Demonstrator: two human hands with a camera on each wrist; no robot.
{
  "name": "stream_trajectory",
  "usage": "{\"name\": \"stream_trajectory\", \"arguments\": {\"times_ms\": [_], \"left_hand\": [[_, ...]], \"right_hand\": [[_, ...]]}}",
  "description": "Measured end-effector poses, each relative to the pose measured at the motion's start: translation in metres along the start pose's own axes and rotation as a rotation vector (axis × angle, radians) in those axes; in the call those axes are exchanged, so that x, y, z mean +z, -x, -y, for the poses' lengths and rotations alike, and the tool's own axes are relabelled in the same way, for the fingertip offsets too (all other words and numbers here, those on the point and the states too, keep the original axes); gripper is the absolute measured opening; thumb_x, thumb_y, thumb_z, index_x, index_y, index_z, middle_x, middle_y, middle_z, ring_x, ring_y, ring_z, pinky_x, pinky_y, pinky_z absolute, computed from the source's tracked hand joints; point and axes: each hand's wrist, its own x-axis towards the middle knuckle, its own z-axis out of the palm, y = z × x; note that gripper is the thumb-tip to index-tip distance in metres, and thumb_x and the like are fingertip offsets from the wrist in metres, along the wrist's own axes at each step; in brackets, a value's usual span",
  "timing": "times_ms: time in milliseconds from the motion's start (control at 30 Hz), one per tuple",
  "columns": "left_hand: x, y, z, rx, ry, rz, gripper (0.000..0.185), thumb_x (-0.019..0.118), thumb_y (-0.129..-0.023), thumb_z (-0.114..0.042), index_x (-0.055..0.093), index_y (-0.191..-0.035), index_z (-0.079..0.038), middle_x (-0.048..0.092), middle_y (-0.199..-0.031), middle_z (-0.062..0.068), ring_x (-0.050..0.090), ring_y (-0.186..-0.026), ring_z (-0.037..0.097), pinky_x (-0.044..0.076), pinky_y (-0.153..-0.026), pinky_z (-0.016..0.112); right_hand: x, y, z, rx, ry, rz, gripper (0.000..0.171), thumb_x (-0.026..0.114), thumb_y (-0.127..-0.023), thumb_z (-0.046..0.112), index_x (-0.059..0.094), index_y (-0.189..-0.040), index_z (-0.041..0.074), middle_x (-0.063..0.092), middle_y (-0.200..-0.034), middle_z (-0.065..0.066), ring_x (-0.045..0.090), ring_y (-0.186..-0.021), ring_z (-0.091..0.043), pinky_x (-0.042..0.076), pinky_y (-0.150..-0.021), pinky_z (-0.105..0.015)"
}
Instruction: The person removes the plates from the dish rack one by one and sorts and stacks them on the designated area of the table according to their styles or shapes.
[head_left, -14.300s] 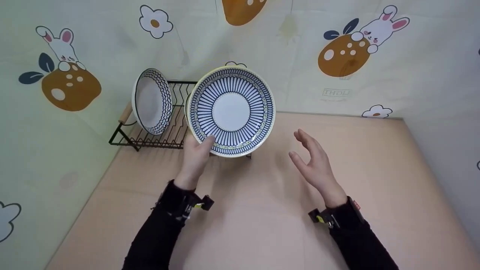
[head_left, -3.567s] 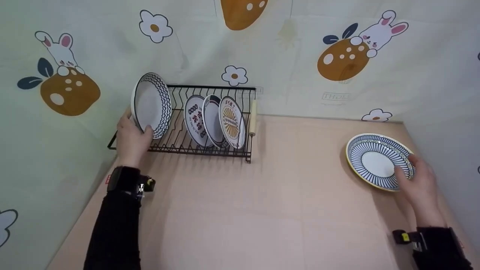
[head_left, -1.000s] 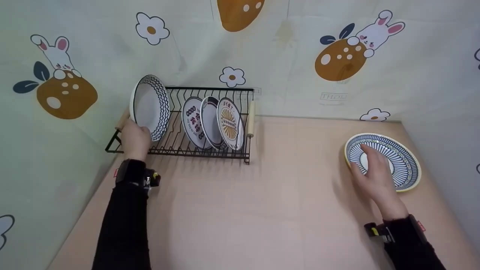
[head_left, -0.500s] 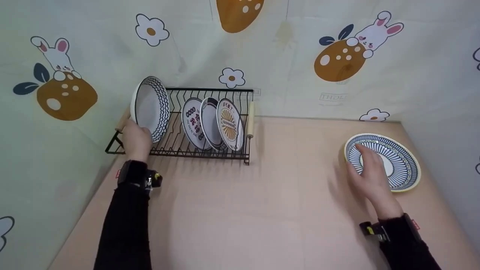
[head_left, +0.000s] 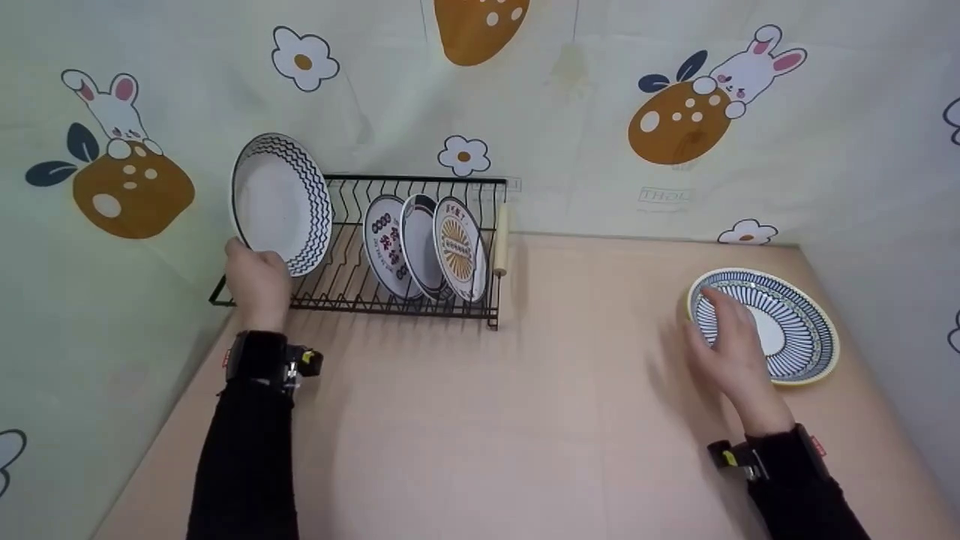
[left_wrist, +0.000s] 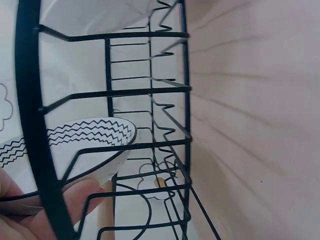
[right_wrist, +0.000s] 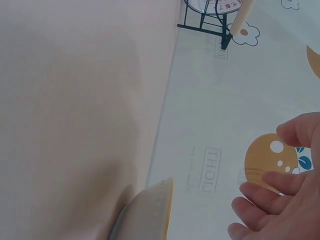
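Black zigzag rows band the white bowl [head_left: 274,206] at left, above the black wires of a rack [head_left: 420,178]; an orange sunburst marks the rack's right-hand plate [head_left: 457,244]. At right, blue spokes and a yellow rim circle a white dish [head_left: 791,330] on a peach tabletop [head_left: 487,405].

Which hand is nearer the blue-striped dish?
Right. The right hand hangs above the left side of the dish; the left hand is away at the rack, holding the zigzag bowl.
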Motion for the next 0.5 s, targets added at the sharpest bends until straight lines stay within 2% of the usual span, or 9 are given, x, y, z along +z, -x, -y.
{"name": "stream_trajectory", "arguments": {"times_ms": [67,167,267,400,500], "left_hand": [[-0.003,0.001,-0.004,0.009,0.021,-0.016,0.046,0.028,-0.097,-0.005,0.036,-0.136,0.018,0.054,-0.123,0.035,0.056,-0.109,0.039,0.048,-0.094,0.048],[-0.006,0.005,-0.009,0.020,0.052,-0.025,0.047,0.028,-0.098,-0.006,0.034,-0.139,0.016,0.051,-0.131,0.034,0.053,-0.116,0.036,0.045,-0.100,0.045],[-0.008,0.009,-0.012,0.027,0.084,-0.028,0.047,0.028,-0.099,-0.008,0.035,-0.140,0.014,0.051,-0.133,0.031,0.052,-0.118,0.033,0.044,-0.100,0.043],[-0.009,0.014,-0.015,0.034,0.130,-0.026,0.049,0.029,-0.099,-0.008,0.032,-0.144,0.013,0.052,-0.131,0.030,0.053,-0.111,0.031,0.045,-0.096,0.042],[-0.009,0.019,-0.017,0.053,0.170,-0.031,0.048,0.031,-0.100,-0.007,0.033,-0.144,0.012,0.053,-0.131,0.029,0.054,-0.112,0.030,0.046,-0.097,0.040]], "right_hand": [[0.001,-0.001,0.001,0.001,-0.006,-0.004,0.051,0.064,-0.088,0.000,0.047,-0.134,-0.014,0.049,-0.133,-0.033,0.040,-0.127,-0.048,0.028,-0.109,-0.059],[0.003,-0.002,0.004,0.004,-0.011,-0.005,0.051,0.064,-0.088,0.001,0.047,-0.134,-0.014,0.049,-0.133,-0.033,0.040,-0.128,-0.047,0.028,-0.110,-0.058],[0.005,-0.003,0.006,0.011,-0.019,0.000,0.052,0.064,-0.088,0.000,0.047,-0.135,-0.013,0.048,-0.135,-0.033,0.039,-0.129,-0.047,0.027,-0.111,-0.057],[0.006,-0.004,0.009,0.029,-0.027,0.009,0.053,0.065,-0.089,0.000,0.045,-0.137,-0.012,0.047,-0.137,-0.032,0.038,-0.131,-0.047,0.026,-0.112,-0.057],[0.006,-0.004,0.011,0.044,-0.035,0.019,0.053,0.064,-0.090,0.000,0.044,-0.138,-0.011,0.046,-0.139,-0.031,0.037,-0.132,-0.046,0.025,-0.113,-0.057]]}}
